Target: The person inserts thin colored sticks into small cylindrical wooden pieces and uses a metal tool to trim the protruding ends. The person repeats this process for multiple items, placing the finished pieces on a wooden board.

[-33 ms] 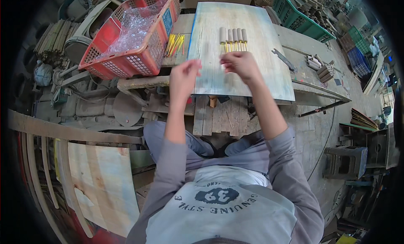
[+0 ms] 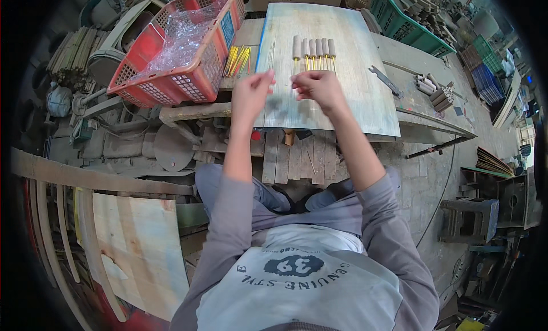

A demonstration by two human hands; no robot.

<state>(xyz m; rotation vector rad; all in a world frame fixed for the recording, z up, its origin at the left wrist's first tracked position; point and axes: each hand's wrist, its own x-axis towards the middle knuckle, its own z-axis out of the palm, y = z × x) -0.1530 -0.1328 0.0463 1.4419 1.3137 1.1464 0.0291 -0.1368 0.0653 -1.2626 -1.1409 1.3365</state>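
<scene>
On a pale, blue-edged board (image 2: 354, 102) lies a row of several brown-grey tubes (image 2: 312, 47), each on a thin yellow stick pointing toward me. My right hand (image 2: 322, 90) is just below the row, fingers curled and pressed together near the lower end of the leftmost stick. Whether it grips that stick is hidden. Across from it, my left hand (image 2: 251, 99) hovers at the board's left edge with thumb and fingertips pinched. What these fingertips hold, if anything, is too small to tell. Loose yellow and red sticks (image 2: 237, 61) lie beyond my left hand.
A red plastic crate (image 2: 171, 82) holding clear plastic wrap stands at the left. An open-ended wrench (image 2: 386, 81) lies at the board's right edge, near bundled tubes (image 2: 441, 98). A green crate (image 2: 411, 28) sits at the far right, and a dark stool (image 2: 469, 221) stands right.
One more tube on a stick shows at the row's left end. My right hand has shifted slightly left and away from me; my left hand has moved slightly away from me.
</scene>
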